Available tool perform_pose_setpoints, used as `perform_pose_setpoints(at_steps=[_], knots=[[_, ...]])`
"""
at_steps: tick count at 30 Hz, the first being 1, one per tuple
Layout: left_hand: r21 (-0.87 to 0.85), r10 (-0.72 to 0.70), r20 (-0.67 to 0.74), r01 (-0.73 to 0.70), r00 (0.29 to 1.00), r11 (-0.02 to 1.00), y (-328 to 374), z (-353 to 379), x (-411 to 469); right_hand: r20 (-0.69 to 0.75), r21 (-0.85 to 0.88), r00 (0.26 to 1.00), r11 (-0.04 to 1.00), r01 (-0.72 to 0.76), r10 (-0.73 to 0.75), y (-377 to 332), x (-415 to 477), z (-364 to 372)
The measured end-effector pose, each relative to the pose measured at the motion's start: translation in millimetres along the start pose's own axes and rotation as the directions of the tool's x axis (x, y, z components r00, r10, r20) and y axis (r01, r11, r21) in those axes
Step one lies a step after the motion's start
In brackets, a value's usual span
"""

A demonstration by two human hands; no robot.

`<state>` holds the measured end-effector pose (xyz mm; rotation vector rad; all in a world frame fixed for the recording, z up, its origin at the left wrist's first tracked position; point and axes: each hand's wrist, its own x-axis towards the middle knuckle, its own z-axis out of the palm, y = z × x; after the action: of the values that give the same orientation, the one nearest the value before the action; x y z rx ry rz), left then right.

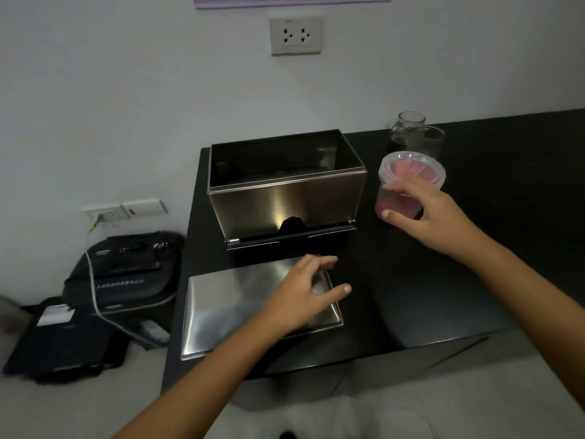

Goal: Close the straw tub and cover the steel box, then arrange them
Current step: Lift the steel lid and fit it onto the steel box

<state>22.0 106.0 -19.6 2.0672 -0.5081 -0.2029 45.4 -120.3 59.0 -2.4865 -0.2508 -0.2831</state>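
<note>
An open steel box (285,201) stands at the back left of the black table (427,296), its top uncovered. Its flat steel lid (228,308) lies in front of it near the table's front left corner. My left hand (304,289) hovers over the lid's right part with fingers spread, holding nothing. A translucent plastic tub (408,179) with pink contents stands to the right of the box, a clear lid resting on top. My right hand (424,213) curls around the tub's front side, thumb and fingers at its wall.
Two clear glass jars (418,131) stand behind the tub near the wall. On the floor to the left lie black bags (123,274) and a white cable running to a wall socket (107,213). Another socket (296,36) is on the wall above.
</note>
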Motion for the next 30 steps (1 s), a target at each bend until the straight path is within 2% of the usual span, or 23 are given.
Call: perform_pose_setpoints(at_steps=[9, 13, 19, 27, 30], knots=[[0.044, -0.093, -0.24, 0.107, 0.966, 0.993, -11.3, -41.3, -58.4, 0.097, 0.179, 0.994, 0.984, 0.022, -0.04, -27.1, -14.8, 46.3], [0.079, -0.167, -0.394, 0.215, 0.904, 0.974, -19.5, -54.1, -74.7, 0.198, 0.237, 0.98, 0.97, -0.054, 0.006, -22.7, -25.8, 78.0], [0.021, -0.312, -0.553, 0.387, 0.773, 0.922, -48.7, -69.2, -95.3, 0.308, 0.221, 0.943, 0.955, -0.197, 0.123, -11.4, -47.7, 113.8], [-0.157, -0.493, -0.556, 0.498, 0.669, 0.853, -73.1, -80.4, -101.1, 0.301, 0.106, 0.915, 0.945, -0.31, 0.267, -13.0, -57.1, 131.0], [-0.148, -0.545, -0.499, 0.553, 0.674, 0.82, -76.6, -84.1, -100.7, 0.359, 0.047, 0.886, 0.943, -0.33, 0.293, -22.9, -61.6, 142.0]])
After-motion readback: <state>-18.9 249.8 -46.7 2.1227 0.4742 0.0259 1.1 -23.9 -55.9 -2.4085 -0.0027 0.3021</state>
